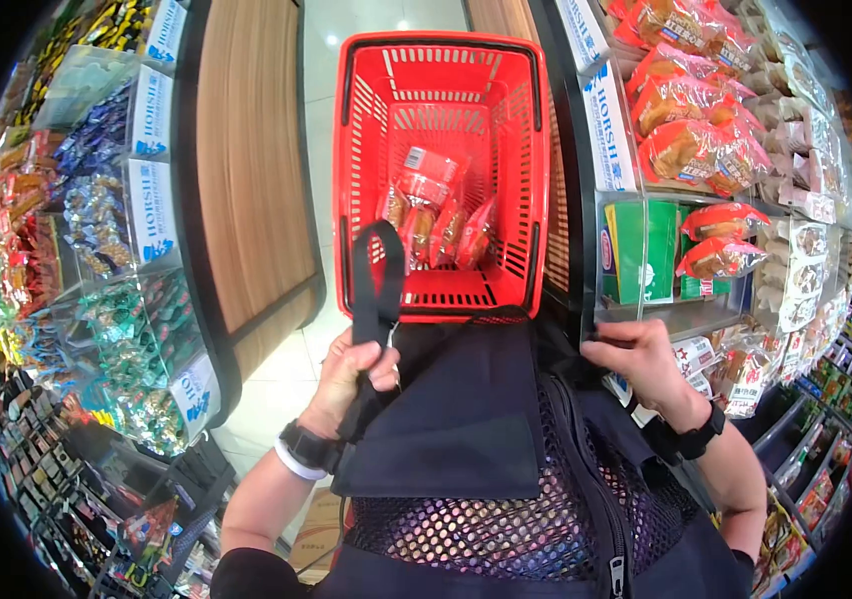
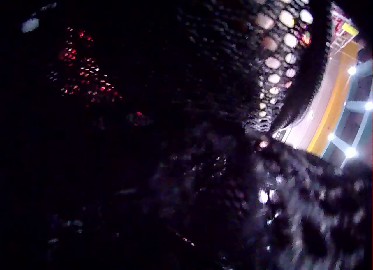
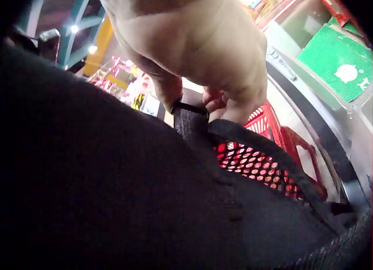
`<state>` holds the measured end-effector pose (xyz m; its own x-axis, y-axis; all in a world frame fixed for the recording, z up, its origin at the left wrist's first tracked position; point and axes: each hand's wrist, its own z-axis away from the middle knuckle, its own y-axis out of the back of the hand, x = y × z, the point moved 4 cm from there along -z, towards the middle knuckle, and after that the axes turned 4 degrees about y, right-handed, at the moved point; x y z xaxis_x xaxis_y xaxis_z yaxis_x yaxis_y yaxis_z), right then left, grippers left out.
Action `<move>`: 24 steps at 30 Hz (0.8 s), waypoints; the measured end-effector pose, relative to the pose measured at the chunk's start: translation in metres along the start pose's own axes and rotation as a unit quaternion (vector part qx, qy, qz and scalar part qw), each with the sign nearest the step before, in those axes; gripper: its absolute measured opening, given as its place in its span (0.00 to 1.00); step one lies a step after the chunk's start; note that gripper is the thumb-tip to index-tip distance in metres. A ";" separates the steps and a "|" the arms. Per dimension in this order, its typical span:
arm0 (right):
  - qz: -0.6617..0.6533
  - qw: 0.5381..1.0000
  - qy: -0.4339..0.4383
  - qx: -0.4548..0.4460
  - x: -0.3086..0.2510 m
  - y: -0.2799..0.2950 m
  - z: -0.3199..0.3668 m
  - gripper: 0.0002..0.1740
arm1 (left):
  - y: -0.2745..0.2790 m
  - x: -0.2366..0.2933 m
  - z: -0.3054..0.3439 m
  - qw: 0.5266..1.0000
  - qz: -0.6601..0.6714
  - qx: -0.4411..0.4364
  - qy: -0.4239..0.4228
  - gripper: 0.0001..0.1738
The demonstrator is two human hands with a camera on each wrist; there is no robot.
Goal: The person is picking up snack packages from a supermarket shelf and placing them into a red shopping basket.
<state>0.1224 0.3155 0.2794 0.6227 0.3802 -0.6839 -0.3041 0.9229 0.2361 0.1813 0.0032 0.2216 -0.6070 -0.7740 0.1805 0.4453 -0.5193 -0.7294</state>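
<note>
A black garment or bag with mesh panels and a zipper [image 1: 466, 439] lies across the front of the person's body. The left hand [image 1: 354, 371] curls round a black strap [image 1: 378, 285] whose loop stands up over the basket's near left corner. On the other side the right hand [image 1: 635, 361] pinches a black strap end at the mesh item's upper right; the right wrist view shows thumb and fingers of this hand [image 3: 198, 54] at a strap with a small buckle [image 3: 191, 110]. Dark mesh cloth [image 2: 221, 66] fills most of the left wrist view, with no hand visible there.
A red shopping basket [image 1: 538, 150] holding several packaged snacks [image 1: 430, 176] stands just ahead. Shelves of wrapped sweets [image 1: 96, 220] line the left, with a wooden panel [image 1: 251, 170] beside them. Bagged breads [image 1: 690, 150] and a green box [image 1: 645, 250] fill the right shelves.
</note>
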 end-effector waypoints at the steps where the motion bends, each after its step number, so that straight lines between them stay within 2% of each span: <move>1: 0.004 1.000 -0.013 -0.005 0.004 0.010 0.002 0.13 | -0.009 -0.004 0.005 1.000 -0.014 0.012 0.007 0.06; 2: -0.083 0.997 0.001 0.008 0.000 0.012 0.006 0.12 | -0.007 -0.006 0.007 0.999 -0.041 0.003 0.023 0.07; 4: -0.143 0.987 0.050 0.049 -0.005 0.016 0.013 0.10 | -0.006 -0.006 0.011 0.998 -0.052 -0.008 0.041 0.09; 8: -0.197 0.974 0.079 0.079 -0.022 0.009 0.014 0.11 | -0.001 -0.010 0.021 0.997 -0.063 -0.018 0.051 0.12; 9: -0.178 0.978 0.084 0.066 -0.026 0.003 0.012 0.12 | 0.002 -0.014 0.020 0.994 -0.100 -0.030 0.038 0.14; 10: -0.215 0.972 0.080 0.050 -0.028 -0.007 0.009 0.13 | 0.002 -0.019 0.019 0.989 -0.137 -0.043 0.024 0.16; 11: -0.191 0.979 0.068 0.028 -0.028 -0.015 0.004 0.13 | -0.002 -0.025 0.018 0.992 -0.126 -0.010 0.006 0.20; 14: -0.116 0.989 0.066 -0.065 -0.028 -0.041 -0.005 0.13 | -0.022 -0.024 0.009 0.989 -0.146 -0.012 0.005 0.18; 16: -0.095 0.988 0.082 -0.088 -0.029 -0.054 -0.006 0.13 | -0.014 -0.026 0.004 0.987 -0.157 -0.027 -0.002 0.19; 18: -0.030 0.991 0.051 -0.122 -0.033 -0.051 -0.008 0.14 | -0.014 -0.028 0.003 0.978 -0.202 -0.053 0.018 0.22; 19: -0.030 0.992 0.046 -0.118 -0.030 -0.052 -0.007 0.14 | -0.005 -0.034 -0.001 0.981 -0.176 -0.054 0.060 0.22; 21: -0.071 0.985 0.104 -0.121 -0.031 -0.056 -0.010 0.14 | -0.009 -0.042 -0.008 0.972 -0.219 -0.051 0.072 0.21; 22: -0.028 0.983 0.121 -0.134 -0.036 -0.059 -0.008 0.14 | -0.027 -0.042 -0.013 0.960 -0.264 -0.043 0.081 0.20; 23: -0.007 0.977 0.145 -0.154 -0.032 -0.063 -0.009 0.14 | -0.049 -0.036 -0.006 0.975 -0.195 -0.047 0.093 0.20; 24: 0.014 0.970 0.169 -0.175 -0.029 -0.068 -0.010 0.14 | -0.052 -0.036 -0.009 0.975 -0.193 -0.051 0.096 0.20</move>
<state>0.1180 0.2407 0.2766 0.3565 0.3075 -0.8822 -0.5803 0.8129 0.0489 0.1739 0.0615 0.2468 -0.8323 -0.4414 0.3354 0.0971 -0.7117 -0.6957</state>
